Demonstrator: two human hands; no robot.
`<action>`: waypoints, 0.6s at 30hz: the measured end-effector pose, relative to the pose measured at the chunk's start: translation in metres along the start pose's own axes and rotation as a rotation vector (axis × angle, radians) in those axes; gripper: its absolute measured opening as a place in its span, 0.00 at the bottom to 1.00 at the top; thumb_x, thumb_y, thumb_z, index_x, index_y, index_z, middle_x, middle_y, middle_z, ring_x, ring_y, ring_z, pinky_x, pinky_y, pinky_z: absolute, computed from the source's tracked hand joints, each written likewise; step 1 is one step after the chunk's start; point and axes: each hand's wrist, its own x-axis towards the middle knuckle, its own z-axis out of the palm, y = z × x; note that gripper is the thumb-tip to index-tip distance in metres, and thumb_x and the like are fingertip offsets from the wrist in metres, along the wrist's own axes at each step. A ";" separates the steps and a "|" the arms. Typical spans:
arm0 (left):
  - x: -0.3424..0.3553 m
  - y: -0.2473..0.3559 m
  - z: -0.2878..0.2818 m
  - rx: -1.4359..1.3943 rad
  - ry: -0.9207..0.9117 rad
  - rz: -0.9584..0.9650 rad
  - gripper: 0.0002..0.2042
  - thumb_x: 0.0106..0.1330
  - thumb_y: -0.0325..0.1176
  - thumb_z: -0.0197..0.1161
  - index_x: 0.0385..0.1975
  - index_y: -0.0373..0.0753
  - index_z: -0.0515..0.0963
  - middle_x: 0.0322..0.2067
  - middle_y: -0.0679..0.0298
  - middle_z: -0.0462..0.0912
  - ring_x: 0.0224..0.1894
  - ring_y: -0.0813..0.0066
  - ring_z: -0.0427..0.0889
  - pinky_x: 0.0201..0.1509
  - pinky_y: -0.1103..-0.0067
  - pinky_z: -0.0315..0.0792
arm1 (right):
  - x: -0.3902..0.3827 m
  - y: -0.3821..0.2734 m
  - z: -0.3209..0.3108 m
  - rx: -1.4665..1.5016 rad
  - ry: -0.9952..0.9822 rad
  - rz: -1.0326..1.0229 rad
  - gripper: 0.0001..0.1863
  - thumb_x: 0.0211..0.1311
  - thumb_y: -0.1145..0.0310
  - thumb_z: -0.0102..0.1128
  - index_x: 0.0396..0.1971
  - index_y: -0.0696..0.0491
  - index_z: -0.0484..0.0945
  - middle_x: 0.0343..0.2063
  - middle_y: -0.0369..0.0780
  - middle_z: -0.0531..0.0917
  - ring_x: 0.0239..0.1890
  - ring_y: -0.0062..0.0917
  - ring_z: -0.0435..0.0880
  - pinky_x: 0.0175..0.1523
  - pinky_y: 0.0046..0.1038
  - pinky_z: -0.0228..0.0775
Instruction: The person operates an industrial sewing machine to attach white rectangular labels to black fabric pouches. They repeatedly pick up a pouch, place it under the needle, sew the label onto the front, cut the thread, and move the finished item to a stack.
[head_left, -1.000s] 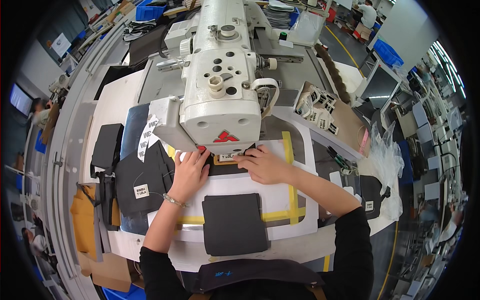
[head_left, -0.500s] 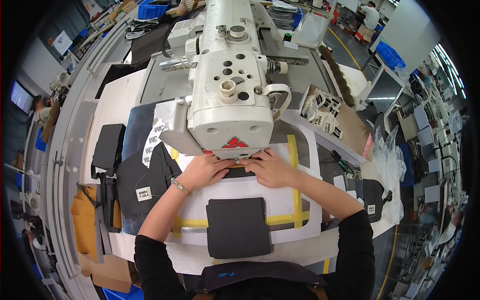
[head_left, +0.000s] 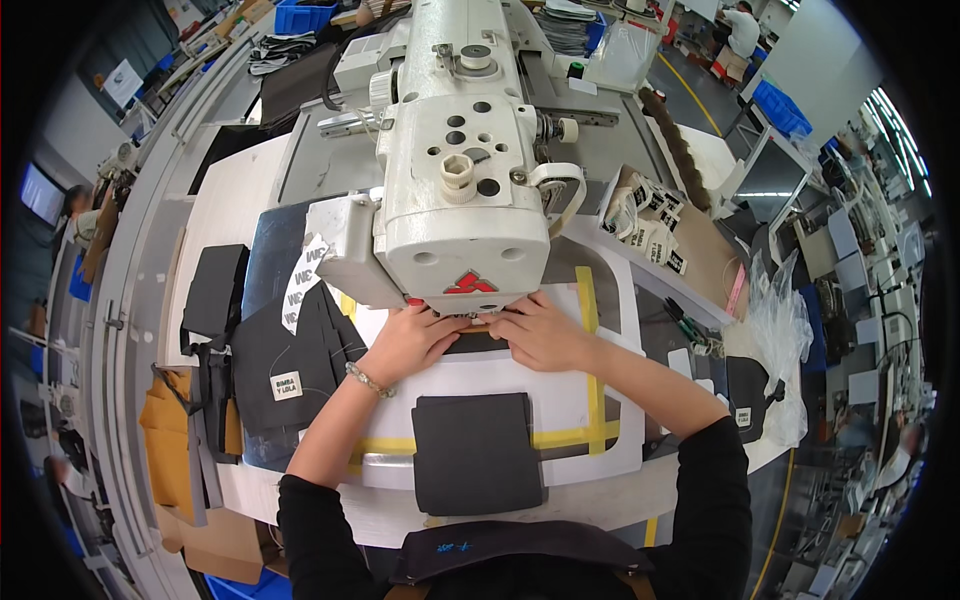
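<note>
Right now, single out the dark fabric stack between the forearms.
The squarish dark-grey stack, front centre; the black stack and fanned panels lie outside the left forearm.

A dark piece of fabric [head_left: 474, 346] lies flat just below the centre of the frame, its far part hidden beneath the white sewing machine [head_left: 460, 238]. A narrow tan strip [head_left: 480, 328] shows along its upper edge. The left hand [head_left: 410, 342] and right hand [head_left: 540, 335] flank both, fingers bent inward, partly covering them; fingertip contact is unclear.
</note>
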 end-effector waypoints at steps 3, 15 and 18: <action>0.001 0.004 -0.003 0.042 -0.014 -0.019 0.12 0.60 0.34 0.65 0.44 0.50 0.83 0.45 0.74 0.82 0.51 0.71 0.75 0.56 0.65 0.63 | -0.001 0.000 0.001 0.003 -0.008 0.010 0.14 0.52 0.70 0.57 0.41 0.48 0.73 0.51 0.32 0.80 0.50 0.28 0.72 0.53 0.33 0.58; 0.006 0.012 -0.005 0.020 -0.178 -0.128 0.14 0.64 0.34 0.62 0.49 0.56 0.81 0.49 0.77 0.82 0.53 0.70 0.73 0.57 0.62 0.62 | -0.001 -0.002 -0.002 0.070 0.136 -0.010 0.14 0.50 0.71 0.59 0.39 0.51 0.73 0.47 0.34 0.81 0.47 0.30 0.74 0.51 0.36 0.62; 0.009 0.011 -0.008 0.019 -0.159 -0.098 0.15 0.63 0.33 0.62 0.49 0.56 0.81 0.46 0.74 0.83 0.51 0.69 0.75 0.54 0.65 0.66 | -0.003 -0.001 -0.005 0.095 0.209 -0.031 0.13 0.47 0.73 0.60 0.36 0.52 0.73 0.39 0.36 0.81 0.43 0.31 0.75 0.48 0.35 0.64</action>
